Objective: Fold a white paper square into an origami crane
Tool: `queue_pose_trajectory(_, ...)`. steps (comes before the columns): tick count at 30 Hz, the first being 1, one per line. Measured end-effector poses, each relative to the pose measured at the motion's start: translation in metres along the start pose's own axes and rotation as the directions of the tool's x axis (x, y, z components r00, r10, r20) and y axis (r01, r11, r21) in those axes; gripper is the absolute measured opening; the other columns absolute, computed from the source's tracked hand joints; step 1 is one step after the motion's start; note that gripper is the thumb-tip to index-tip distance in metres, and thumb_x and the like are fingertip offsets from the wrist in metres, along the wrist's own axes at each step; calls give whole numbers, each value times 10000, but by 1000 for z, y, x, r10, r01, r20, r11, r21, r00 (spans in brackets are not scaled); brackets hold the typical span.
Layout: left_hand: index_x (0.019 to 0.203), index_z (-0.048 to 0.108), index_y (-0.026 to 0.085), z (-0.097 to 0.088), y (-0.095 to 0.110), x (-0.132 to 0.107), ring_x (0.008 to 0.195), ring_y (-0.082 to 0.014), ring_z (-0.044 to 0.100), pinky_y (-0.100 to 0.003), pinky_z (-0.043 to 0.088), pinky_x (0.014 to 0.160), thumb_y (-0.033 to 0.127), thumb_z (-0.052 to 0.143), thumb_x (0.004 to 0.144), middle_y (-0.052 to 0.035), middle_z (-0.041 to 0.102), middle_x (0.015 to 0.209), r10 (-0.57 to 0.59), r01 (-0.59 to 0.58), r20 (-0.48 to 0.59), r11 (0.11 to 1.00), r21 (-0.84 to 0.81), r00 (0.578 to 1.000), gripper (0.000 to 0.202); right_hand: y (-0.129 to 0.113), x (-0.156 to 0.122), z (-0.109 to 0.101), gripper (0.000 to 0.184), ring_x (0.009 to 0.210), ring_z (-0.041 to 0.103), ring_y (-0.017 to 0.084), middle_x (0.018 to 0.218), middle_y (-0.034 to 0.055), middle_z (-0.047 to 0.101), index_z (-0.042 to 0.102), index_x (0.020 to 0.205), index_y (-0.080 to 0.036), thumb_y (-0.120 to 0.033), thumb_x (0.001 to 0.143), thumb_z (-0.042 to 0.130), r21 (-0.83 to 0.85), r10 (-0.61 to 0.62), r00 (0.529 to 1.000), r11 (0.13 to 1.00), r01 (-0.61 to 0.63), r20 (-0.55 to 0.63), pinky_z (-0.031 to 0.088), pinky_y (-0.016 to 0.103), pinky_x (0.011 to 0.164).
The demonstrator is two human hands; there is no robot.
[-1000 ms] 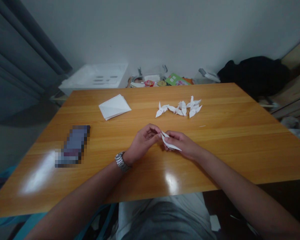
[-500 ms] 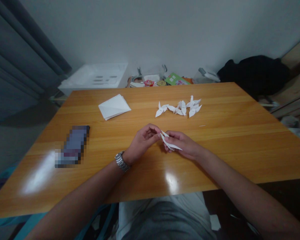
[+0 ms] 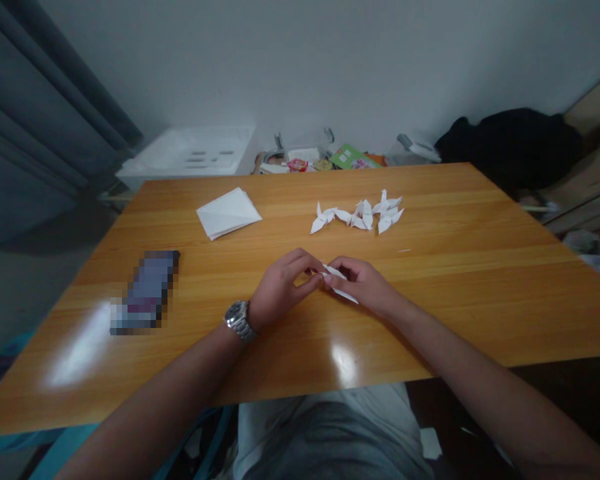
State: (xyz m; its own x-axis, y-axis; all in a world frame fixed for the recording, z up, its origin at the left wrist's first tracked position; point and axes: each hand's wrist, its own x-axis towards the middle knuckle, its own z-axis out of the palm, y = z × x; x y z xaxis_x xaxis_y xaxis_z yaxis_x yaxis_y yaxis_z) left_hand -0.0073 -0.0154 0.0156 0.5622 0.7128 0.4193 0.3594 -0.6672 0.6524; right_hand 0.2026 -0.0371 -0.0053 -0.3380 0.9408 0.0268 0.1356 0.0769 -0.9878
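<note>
Both my hands meet over the middle of the wooden table [image 3: 455,280], pinching a small folded white paper piece [image 3: 341,283]. My left hand [image 3: 280,290], with a metal watch on its wrist, grips the paper's left tip with closed fingers. My right hand [image 3: 365,287] holds the paper's body from the right, its fingers curled round it. Beyond them lies a row of several finished white paper cranes [image 3: 360,215]. A stack of white paper sheets [image 3: 229,213] lies at the far left.
A blurred-out dark phone [image 3: 147,290] lies at the left of the table. Behind the table stand a white box [image 3: 190,157], colourful clutter [image 3: 325,160] and a black bag [image 3: 510,143]. Grey curtains hang at the left.
My hands have lowered a little toward the tabletop and my left wrist has turned inward. The paper piece now lies flatter between my fingers.
</note>
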Motion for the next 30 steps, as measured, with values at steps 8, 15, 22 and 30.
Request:
queue_pose_trajectory(8, 922, 661, 181, -1, 1, -1, 889, -160, 615, -285, 493, 811, 256, 578, 960, -46, 657, 929, 29, -27, -19, 996, 89, 999, 119, 3, 0, 0, 306, 692, 522, 149, 787, 2, 633, 673, 899, -191, -495, 867, 682, -86, -38, 995, 996, 29, -97, 386, 266, 631)
queue_pose_trajectory(15, 917, 673, 174, 6, 5, -1, 854, -145, 646, -265, 514, 790, 260, 628, 935, -37, 697, 904, -58, 57, -102, 998, -19, 993, 99, 2, 1, -2, 294, 714, 541, 163, 807, 12, 652, 685, 899, -196, -487, 861, 692, -106, -77, 981, 993, 59, -177, 412, 283, 660)
queue_pose_trajectory(22, 934, 670, 164, 15, 5, -2, 814, -133, 682, -241, 559, 766, 336, 663, 909, -43, 722, 906, -264, 231, -97, 936, -264, 960, 174, 4, 1, -1, 257, 754, 570, 171, 845, 23, 668, 694, 926, -197, -446, 860, 704, -126, -119, 970, 988, 94, -214, 433, 290, 692)
queue_pose_trajectory(30, 921, 642, 156, 18, 4, -1, 844, -139, 697, -249, 578, 806, 322, 685, 884, -51, 712, 922, -289, 231, -83, 880, -416, 954, 175, 5, 2, 1, 250, 726, 558, 160, 819, 15, 657, 690, 911, -206, -443, 840, 728, -43, -116, 970, 993, 110, -215, 425, 278, 657)
